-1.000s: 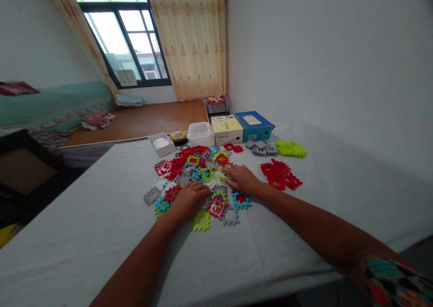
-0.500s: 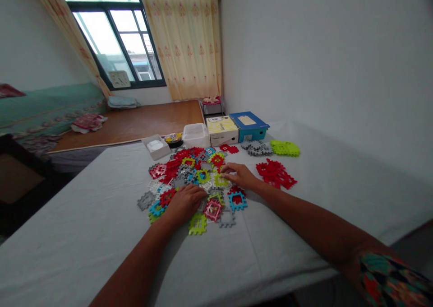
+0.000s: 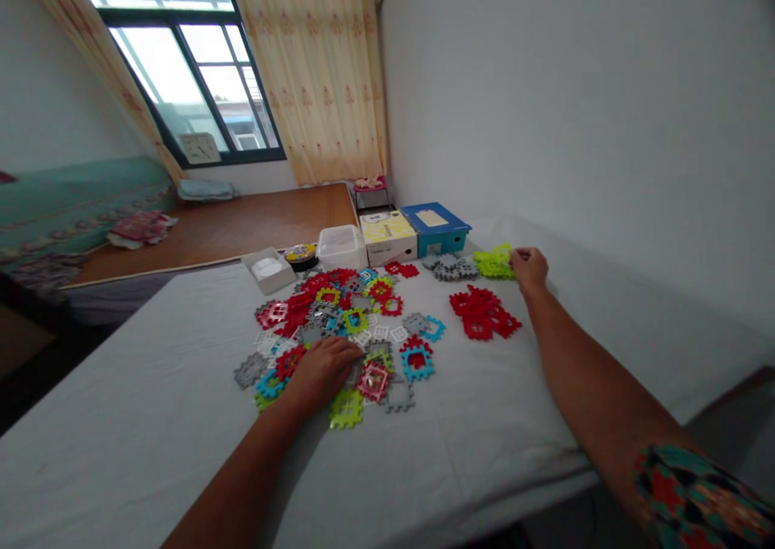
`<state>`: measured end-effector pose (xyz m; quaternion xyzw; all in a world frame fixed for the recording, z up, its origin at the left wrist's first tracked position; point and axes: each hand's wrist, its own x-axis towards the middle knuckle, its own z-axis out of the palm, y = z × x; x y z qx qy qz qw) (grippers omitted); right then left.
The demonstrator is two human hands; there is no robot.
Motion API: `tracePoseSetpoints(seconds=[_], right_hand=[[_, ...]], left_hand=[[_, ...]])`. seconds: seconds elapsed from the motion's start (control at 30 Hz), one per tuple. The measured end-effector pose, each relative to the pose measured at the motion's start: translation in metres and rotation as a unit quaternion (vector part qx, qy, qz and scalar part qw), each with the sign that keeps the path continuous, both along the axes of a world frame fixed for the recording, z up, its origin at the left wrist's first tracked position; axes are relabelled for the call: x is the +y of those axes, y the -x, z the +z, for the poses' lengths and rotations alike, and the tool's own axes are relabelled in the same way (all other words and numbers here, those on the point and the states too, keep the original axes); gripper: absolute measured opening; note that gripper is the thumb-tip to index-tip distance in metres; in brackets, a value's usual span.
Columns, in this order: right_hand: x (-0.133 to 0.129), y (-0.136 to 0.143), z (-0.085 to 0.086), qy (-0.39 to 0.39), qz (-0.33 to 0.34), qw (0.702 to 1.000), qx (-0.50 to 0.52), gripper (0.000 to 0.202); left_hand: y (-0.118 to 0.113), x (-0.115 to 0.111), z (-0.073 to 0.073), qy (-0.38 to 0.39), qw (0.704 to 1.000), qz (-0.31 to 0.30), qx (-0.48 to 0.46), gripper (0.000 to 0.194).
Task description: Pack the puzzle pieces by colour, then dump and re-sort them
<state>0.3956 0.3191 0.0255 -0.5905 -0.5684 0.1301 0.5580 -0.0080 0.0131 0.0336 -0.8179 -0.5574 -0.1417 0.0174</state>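
Over at the lime-green tile pile the right hand has swung out from the mixed heap, fingers curled at its edge, grip unclear, while the left hand stays flat, open, on the heap.

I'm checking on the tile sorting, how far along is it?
Done so far: three small single-colour groups sit apart, red tiles, grey tiles and green tiles. In hand: the right hand is at the green group, and the left hand rests on the mixed pile. Left: most tiles lie unsorted in that pile, so it looks early.
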Motion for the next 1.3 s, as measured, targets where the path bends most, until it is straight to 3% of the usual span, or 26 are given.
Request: tracePoseSetpoints(seconds=[0.2, 0.4, 0.47, 0.5, 0.57, 0.63, 0.7, 0.73, 0.77, 0.93, 1.1, 1.2, 1.3], right_hand=[[-0.023, -0.004, 0.000, 0.011, -0.003, 0.998, -0.069, 0.023], [-0.026, 0.022, 0.011, 0.003, 0.020, 0.994, -0.110, 0.030], [-0.032, 0.043, 0.020, 0.006, 0.088, 0.988, -0.129, 0.030], [-0.039, 0.055, 0.025, 0.013, 0.159, 0.977, -0.143, 0.030], [-0.059, 0.078, 0.036, 0.049, 0.361, 0.911, -0.191, 0.030], [-0.085, 0.099, 0.046, 0.109, 0.555, 0.786, -0.252, 0.031], [-0.110, 0.114, 0.051, 0.160, 0.658, 0.669, -0.306, 0.035], [-0.120, 0.120, 0.051, 0.174, 0.678, 0.635, -0.327, 0.037], [-0.129, 0.125, 0.049, 0.178, 0.682, 0.621, -0.344, 0.038], [-0.149, 0.143, 0.034, 0.135, 0.648, 0.632, -0.403, 0.022], [-0.149, 0.144, 0.035, 0.125, 0.645, 0.661, -0.363, 0.018], [-0.139, 0.139, 0.038, 0.125, 0.633, 0.704, -0.296, 0.023], [-0.121, 0.131, 0.040, 0.120, 0.585, 0.773, -0.215, 0.028]], left_hand=[[-0.001, 0.001, 0.000, 0.013, 1.000, 0.009, 0.014, 0.028], [-0.002, 0.000, 0.002, 0.026, 0.999, 0.015, 0.025, 0.027], [-0.003, 0.000, 0.004, 0.026, 0.999, 0.007, 0.023, 0.027], [-0.003, 0.000, 0.004, 0.025, 0.999, 0.003, 0.020, 0.027], [-0.004, 0.000, 0.005, 0.024, 1.000, 0.000, 0.014, 0.027], [-0.003, 0.000, 0.005, 0.023, 1.000, 0.002, 0.016, 0.027], [-0.003, 0.000, 0.004, 0.024, 0.999, 0.006, 0.023, 0.028], [-0.003, 0.000, 0.004, 0.025, 0.999, 0.008, 0.026, 0.029], [-0.002, 0.000, 0.003, 0.026, 0.999, 0.009, 0.029, 0.029], [-0.002, 0.001, 0.002, 0.026, 0.999, 0.005, 0.025, 0.028], [-0.002, 0.000, 0.003, 0.017, 1.000, 0.003, 0.015, 0.027], [-0.002, 0.000, 0.003, 0.008, 1.000, 0.000, 0.004, 0.028], [-0.001, 0.001, 0.001, -0.002, 1.000, -0.006, -0.007, 0.028]])
